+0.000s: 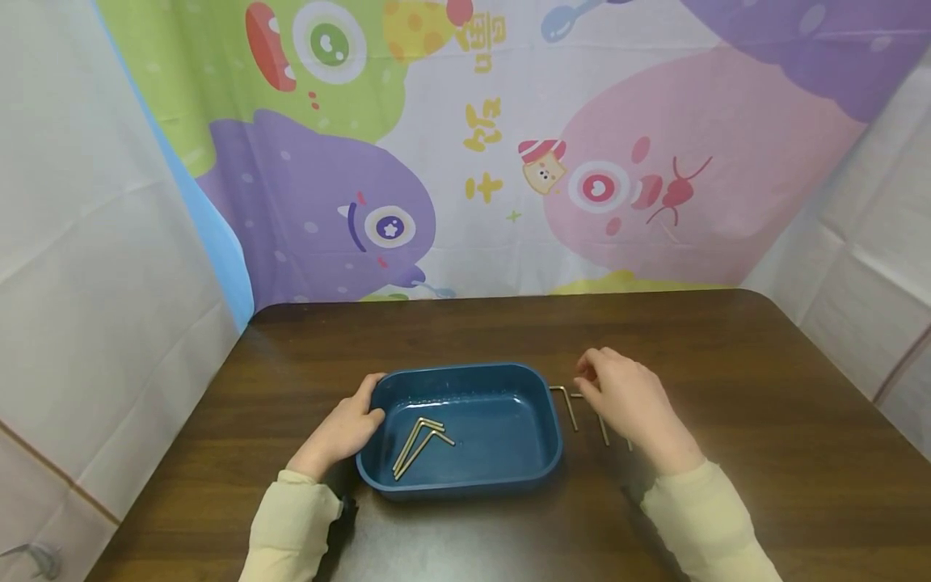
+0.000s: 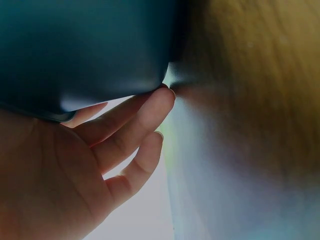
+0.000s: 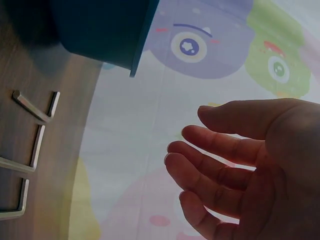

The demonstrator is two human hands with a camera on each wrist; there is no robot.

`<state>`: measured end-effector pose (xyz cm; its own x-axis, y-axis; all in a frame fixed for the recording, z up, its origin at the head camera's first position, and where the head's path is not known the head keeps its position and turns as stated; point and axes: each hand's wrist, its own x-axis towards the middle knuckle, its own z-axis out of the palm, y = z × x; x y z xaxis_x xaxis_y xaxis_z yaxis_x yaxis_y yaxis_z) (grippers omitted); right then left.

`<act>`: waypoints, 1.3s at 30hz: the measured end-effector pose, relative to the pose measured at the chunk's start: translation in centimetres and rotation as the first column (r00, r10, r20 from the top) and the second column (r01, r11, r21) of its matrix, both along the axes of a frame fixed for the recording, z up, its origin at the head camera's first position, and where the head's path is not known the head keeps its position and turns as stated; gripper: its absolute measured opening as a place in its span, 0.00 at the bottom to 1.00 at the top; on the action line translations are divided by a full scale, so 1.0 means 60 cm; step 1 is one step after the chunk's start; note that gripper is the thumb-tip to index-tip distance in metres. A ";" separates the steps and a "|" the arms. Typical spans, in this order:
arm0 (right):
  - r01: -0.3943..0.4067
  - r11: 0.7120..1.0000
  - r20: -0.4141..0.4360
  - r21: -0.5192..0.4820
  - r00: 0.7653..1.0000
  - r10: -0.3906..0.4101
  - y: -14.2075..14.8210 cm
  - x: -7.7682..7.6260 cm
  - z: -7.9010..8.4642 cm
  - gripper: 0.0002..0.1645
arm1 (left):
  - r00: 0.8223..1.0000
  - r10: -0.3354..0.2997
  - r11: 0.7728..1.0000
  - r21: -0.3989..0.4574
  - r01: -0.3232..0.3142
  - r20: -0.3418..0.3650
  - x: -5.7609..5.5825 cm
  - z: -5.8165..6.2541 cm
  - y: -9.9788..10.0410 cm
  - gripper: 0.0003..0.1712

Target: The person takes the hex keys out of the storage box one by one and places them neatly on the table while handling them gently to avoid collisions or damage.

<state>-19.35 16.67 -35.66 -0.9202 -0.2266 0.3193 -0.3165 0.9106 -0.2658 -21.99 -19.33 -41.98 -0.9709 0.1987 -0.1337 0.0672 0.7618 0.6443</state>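
Observation:
The left hand (image 1: 342, 430) holds a blue rectangular tray (image 1: 502, 440) by its left end, thumb at the rim. In the left wrist view its fingers (image 2: 155, 110) lie against the tray's outer wall. Several brass-coloured hex keys (image 1: 411, 454) lie together in the tray's left part. The right hand (image 1: 629, 396) hovers right of the tray, fingers loosely bent and holding nothing. Beneath and beside it, more L-shaped hex keys lie in a row on the table, the leftmost hex key (image 1: 570, 411) close to the tray. Three show in the right wrist view, including one hex key (image 3: 36, 109) nearest the tray.
A dark brown wooden table (image 1: 291, 356) carries everything. Behind it hangs a cloth (image 1: 473, 250) printed with cartoon monsters. Pale sheets (image 1: 109, 242) hang at both sides.

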 end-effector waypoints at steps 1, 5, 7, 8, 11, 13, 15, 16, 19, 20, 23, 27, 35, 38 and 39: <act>-0.004 1.000 -0.005 0.000 1.000 0.004 -0.001 0.001 0.001 0.07 | 1.000 0.000 1.000 0.002 0.000 0.001 0.000 0.000 0.000 0.28; -0.020 1.000 -0.024 -0.001 1.000 0.020 -0.006 0.006 0.004 0.07 | 1.000 0.002 1.000 0.005 -0.002 0.001 0.001 0.000 0.000 0.28; -0.024 1.000 -0.030 -0.004 0.999 0.023 -0.008 0.008 0.005 0.06 | 1.000 0.002 1.000 0.003 -0.002 0.000 0.000 -0.001 0.000 0.28; -0.026 1.000 -0.034 -0.006 0.999 0.026 -0.010 0.009 0.006 0.06 | 1.000 0.002 1.000 0.002 -0.002 0.000 0.000 -0.001 0.000 0.28; -0.037 0.999 -0.051 -0.006 0.998 0.036 -0.014 0.012 0.008 0.06 | 1.000 0.003 1.000 -0.004 -0.003 0.000 0.000 -0.001 0.000 0.28; -0.047 0.999 -0.061 -0.001 0.997 0.047 -0.018 0.014 0.009 0.06 | 1.000 0.003 1.000 -0.010 -0.003 -0.004 0.000 -0.001 -0.001 0.28; -0.058 0.998 -0.066 0.006 0.996 0.058 -0.021 0.015 0.011 0.06 | 1.000 0.003 1.000 -0.016 -0.003 -0.009 0.000 0.000 -0.001 0.28; -0.061 0.998 -0.066 0.009 0.996 0.061 -0.022 0.016 0.011 0.06 | 1.000 0.002 1.000 -0.019 -0.002 -0.012 0.000 0.000 -0.001 0.28; -0.062 0.998 -0.066 0.010 0.996 0.062 -0.026 0.019 0.013 0.06 | 1.000 -0.004 1.000 -0.019 0.004 -0.013 -0.001 0.001 0.000 0.28; -0.062 0.998 -0.067 0.010 0.996 0.063 -0.028 0.020 0.014 0.06 | 1.000 -0.004 1.000 -0.017 0.004 -0.013 -0.001 0.001 0.000 0.28; -0.066 0.998 -0.078 0.009 0.995 0.067 -0.032 0.024 0.015 0.06 | 1.000 -0.004 1.000 -0.015 0.004 -0.012 -0.001 0.001 0.000 0.28; -0.085 0.996 -0.094 0.015 0.992 0.086 -0.038 0.029 0.016 0.06 | 1.000 -0.001 1.000 -0.017 0.001 -0.012 0.000 0.001 0.001 0.28; -0.125 0.991 -0.132 0.042 0.983 0.130 -0.053 0.039 0.018 0.06 | 1.000 0.000 1.000 -0.012 0.000 -0.009 0.000 0.000 -0.001 0.28; -0.136 0.989 -0.133 0.049 0.981 0.141 -0.059 0.044 0.019 0.07 | 1.000 -0.003 1.000 -0.015 0.003 -0.016 -0.001 -0.001 -0.001 0.28; -0.140 0.989 -0.132 0.052 0.980 0.145 -0.061 0.045 0.019 0.07 | 1.000 -0.005 1.000 -0.015 0.004 -0.017 -0.002 -0.002 -0.001 0.28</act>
<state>-16.66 13.02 -34.55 -0.8263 -0.3680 0.4263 -0.4742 0.8630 -0.1742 -22.09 -19.39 -42.08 -0.9722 0.2010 -0.1201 0.0814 0.7711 0.6315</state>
